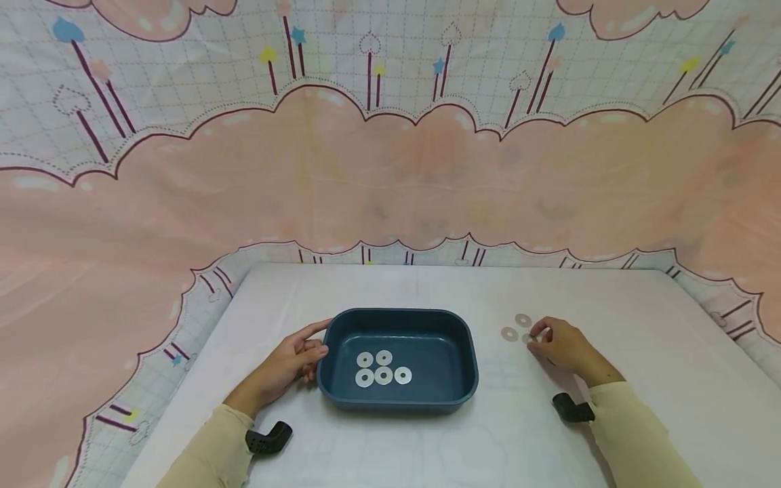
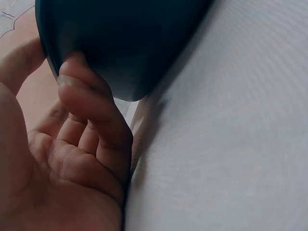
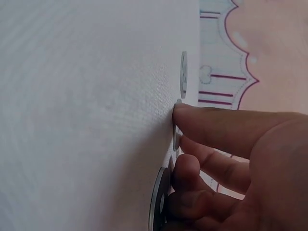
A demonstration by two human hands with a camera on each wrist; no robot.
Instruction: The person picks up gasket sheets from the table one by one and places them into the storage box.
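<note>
My left hand [image 1: 293,356] holds the left end of a dark blue rectangular tub [image 1: 396,407], thumb and index finger at its rim. The left wrist view shows curled fingers [image 2: 91,96] against the tub's outer wall [image 2: 130,43]. Several flat metal washers [image 1: 383,375] lie inside, toward its left half. To the tub's right, my right hand [image 1: 564,347] pinches a washer [image 3: 176,127] at the table surface, fingertips at its edges. Two more washers lie close by, one farther back [image 1: 523,320] and one to the left [image 1: 509,334].
A white-covered table [image 1: 427,447] carries everything. A patterned cloth backdrop [image 1: 390,183] rises behind the table and drapes down beside it. Black wrist devices sit at the left sleeve [image 1: 268,439] and the right sleeve [image 1: 573,408].
</note>
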